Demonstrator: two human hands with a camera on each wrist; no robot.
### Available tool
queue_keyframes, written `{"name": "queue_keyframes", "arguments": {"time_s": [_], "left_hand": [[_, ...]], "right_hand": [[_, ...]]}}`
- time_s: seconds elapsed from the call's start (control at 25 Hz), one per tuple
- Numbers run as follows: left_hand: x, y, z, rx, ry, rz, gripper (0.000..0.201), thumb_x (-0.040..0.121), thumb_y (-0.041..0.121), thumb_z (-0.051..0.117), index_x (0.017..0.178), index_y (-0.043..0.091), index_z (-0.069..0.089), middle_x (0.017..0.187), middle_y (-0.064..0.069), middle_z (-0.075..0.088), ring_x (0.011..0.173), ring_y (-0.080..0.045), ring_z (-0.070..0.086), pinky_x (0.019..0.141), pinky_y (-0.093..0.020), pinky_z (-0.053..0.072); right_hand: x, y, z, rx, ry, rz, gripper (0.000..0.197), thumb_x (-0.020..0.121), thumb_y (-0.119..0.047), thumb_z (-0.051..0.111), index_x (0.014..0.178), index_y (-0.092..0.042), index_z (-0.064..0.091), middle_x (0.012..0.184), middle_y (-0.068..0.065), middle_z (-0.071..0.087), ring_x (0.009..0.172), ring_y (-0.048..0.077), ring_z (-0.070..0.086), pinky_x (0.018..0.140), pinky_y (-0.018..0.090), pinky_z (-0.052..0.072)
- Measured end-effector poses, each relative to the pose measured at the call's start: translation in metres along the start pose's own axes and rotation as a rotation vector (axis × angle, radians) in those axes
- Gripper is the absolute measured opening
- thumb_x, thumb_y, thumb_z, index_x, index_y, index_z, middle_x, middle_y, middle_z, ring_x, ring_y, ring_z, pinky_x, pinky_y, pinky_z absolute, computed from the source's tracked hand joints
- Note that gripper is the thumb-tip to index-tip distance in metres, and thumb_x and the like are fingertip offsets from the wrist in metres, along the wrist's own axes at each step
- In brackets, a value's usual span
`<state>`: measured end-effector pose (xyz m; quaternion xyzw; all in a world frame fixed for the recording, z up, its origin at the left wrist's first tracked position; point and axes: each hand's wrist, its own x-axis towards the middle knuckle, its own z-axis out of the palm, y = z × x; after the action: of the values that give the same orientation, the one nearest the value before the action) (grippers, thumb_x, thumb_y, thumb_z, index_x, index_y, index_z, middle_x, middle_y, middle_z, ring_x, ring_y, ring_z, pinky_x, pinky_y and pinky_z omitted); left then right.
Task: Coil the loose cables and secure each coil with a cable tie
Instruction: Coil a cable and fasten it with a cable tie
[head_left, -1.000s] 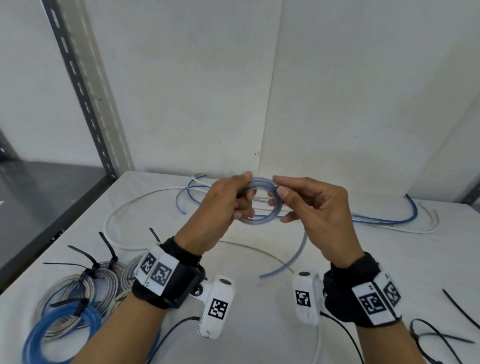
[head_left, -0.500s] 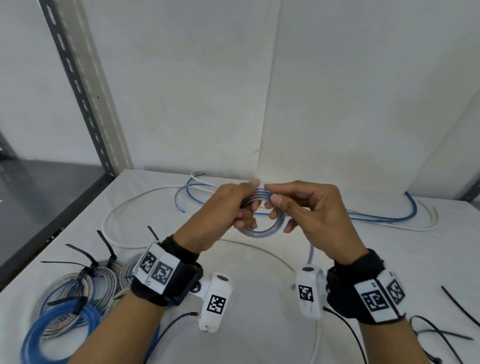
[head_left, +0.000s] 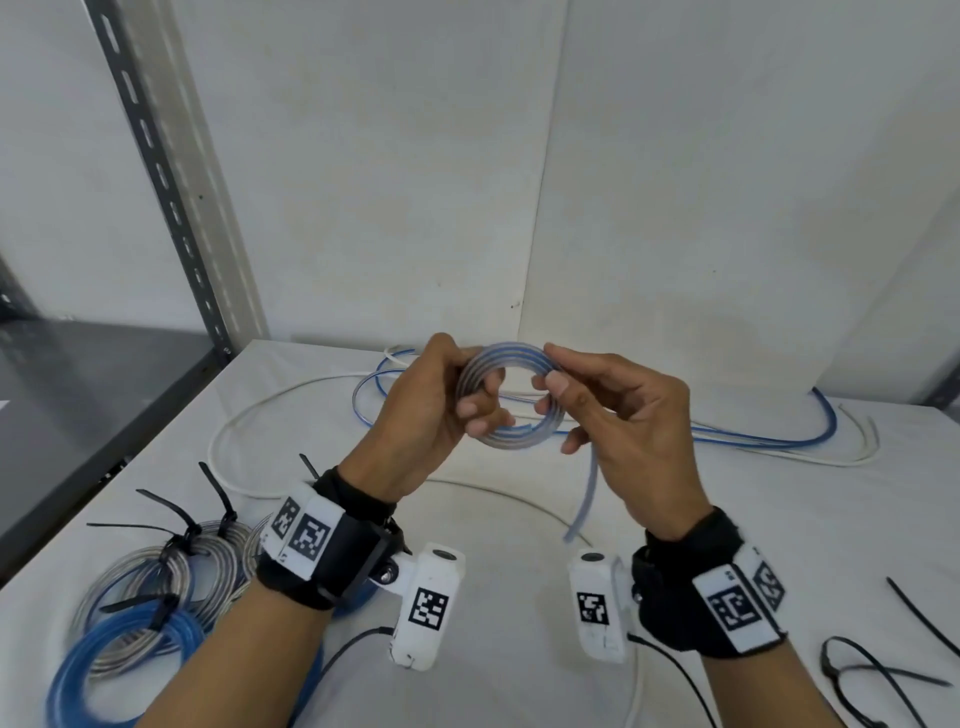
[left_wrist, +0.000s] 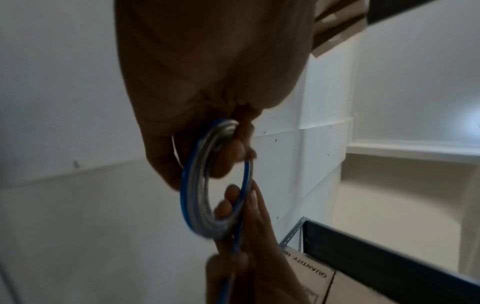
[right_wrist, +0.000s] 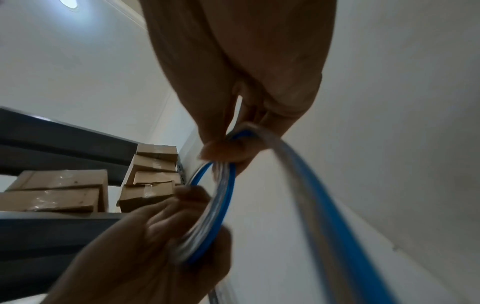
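Head view is showing the left hand (head_left: 426, 415) pinching a small translucent blue-striped cable coil (head_left: 511, 400) above the white table (head_left: 519, 597), keeping loops together, while the right hand (head_left: 623, 421) is gripping its opposite rim, feeding the tail.

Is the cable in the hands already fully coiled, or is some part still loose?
Not fully. The coil has several loops, but a loose tail hangs below the right hand. No tie is on it.

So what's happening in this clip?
A person is winding a blue-striped clear cable into a small coil above the table. The left hand grips the coil; the right hand pinches its other side, and a short tail hangs loose. Tied coils lie at the left, spare ties at the right.
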<state>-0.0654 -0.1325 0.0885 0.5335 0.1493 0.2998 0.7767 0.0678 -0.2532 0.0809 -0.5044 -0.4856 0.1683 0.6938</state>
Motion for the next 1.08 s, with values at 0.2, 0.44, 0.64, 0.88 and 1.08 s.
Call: {"name": "queue_keyframes", "arguments": {"time_s": [0.2,0.44,0.64,0.88,1.08], "left_hand": [[-0.006,-0.005,0.005,0.43,-0.07,-0.01,0.046,0.109,0.032,0.037,0.069,0.011,0.048,0.052,0.005,0.027,0.047,-0.015,0.029,0.07,-0.03,0.051],[-0.002,-0.004,0.004,0.143,0.017,0.238,0.042,0.11,0.034,0.035,0.074,0.013,0.044,0.06,0.004,0.018,0.051,-0.013,0.021,0.062,-0.027,0.043],[-0.002,-0.007,0.007,0.116,0.078,0.305,0.04,0.11,0.034,0.033,0.079,0.01,0.044,0.062,0.004,0.017,0.05,-0.012,0.022,0.059,-0.026,0.044],[-0.006,0.002,-0.007,0.389,-0.13,0.204,0.03,0.104,0.024,0.048,0.091,-0.001,0.059,0.054,0.0,0.036,0.05,-0.019,0.043,0.081,-0.04,0.061],[-0.004,-0.006,0.004,0.434,-0.005,0.386,0.028,0.107,0.013,0.045,0.088,-0.007,0.05,0.057,-0.009,0.032,0.049,-0.018,0.036,0.072,-0.037,0.06]], "right_hand": [[0.003,-0.006,-0.019,-0.22,-0.208,0.013,0.018,0.091,-0.007,0.069,0.105,-0.015,0.077,0.089,0.007,0.077,0.075,0.024,0.074,0.05,0.028,0.053],[0.004,-0.003,-0.01,0.08,0.005,0.094,0.021,0.085,-0.009,0.07,0.106,-0.006,0.073,0.09,0.01,0.079,0.082,0.025,0.077,0.052,0.026,0.058],[-0.003,0.007,0.016,0.145,0.15,0.067,0.019,0.088,-0.002,0.07,0.107,-0.006,0.072,0.092,0.01,0.079,0.083,0.022,0.077,0.051,0.027,0.058],[0.003,-0.008,-0.013,-0.032,-0.037,0.062,0.02,0.083,-0.012,0.074,0.103,-0.011,0.075,0.088,0.01,0.079,0.082,0.025,0.077,0.051,0.025,0.056],[0.001,-0.002,-0.003,0.023,0.09,0.037,0.016,0.09,-0.006,0.07,0.105,-0.01,0.074,0.092,0.008,0.079,0.086,0.024,0.077,0.054,0.027,0.059]]}}
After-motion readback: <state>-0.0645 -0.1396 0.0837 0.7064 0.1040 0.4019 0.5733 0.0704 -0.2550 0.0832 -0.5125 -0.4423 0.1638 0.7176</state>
